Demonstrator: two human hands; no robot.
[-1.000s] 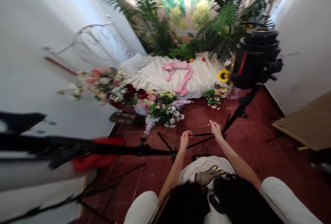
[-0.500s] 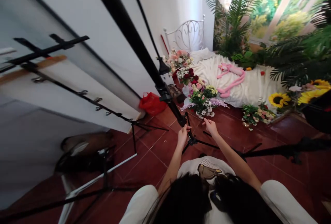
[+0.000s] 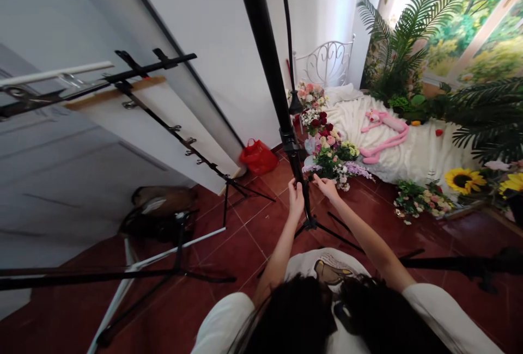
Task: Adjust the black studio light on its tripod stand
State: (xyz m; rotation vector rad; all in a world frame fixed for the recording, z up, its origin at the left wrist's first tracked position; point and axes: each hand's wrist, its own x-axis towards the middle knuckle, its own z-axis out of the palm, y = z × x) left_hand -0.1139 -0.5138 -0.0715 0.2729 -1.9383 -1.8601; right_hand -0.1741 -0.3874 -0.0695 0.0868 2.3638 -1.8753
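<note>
The tall black metal light stand (image 3: 265, 43) runs from the top edge of the view down to a stretch in front of the person's body, between both hands. Its upper tube is thick, smooth and matt; a chunky black locking collar (image 3: 289, 140) joins it to a slimmer lower tube, and thin black legs (image 3: 335, 237) spread from a hub near the floor. The left hand (image 3: 296, 199) is at the lower tube's left edge, fingers lightly curled; whether its grip closes around the metal, I cannot tell. The right hand (image 3: 327, 187) is just right of the tube, its grip narrow, thumb and forefinger near each other (whether they pinch a small black part there is too small to tell). Beyond that hand, a mixed bouquet of artificial flowers (image 3: 327, 150) crowds the far side, in front of a bed draped in creamy pleated cloth (image 3: 427, 150). To the left there is more room: dark red floor tiles (image 3: 253, 209) stretch from the stand to a bright red plastic bag (image 3: 259, 157) and a white panel with metal clips (image 3: 192, 152), both well apart from the hands
</note>
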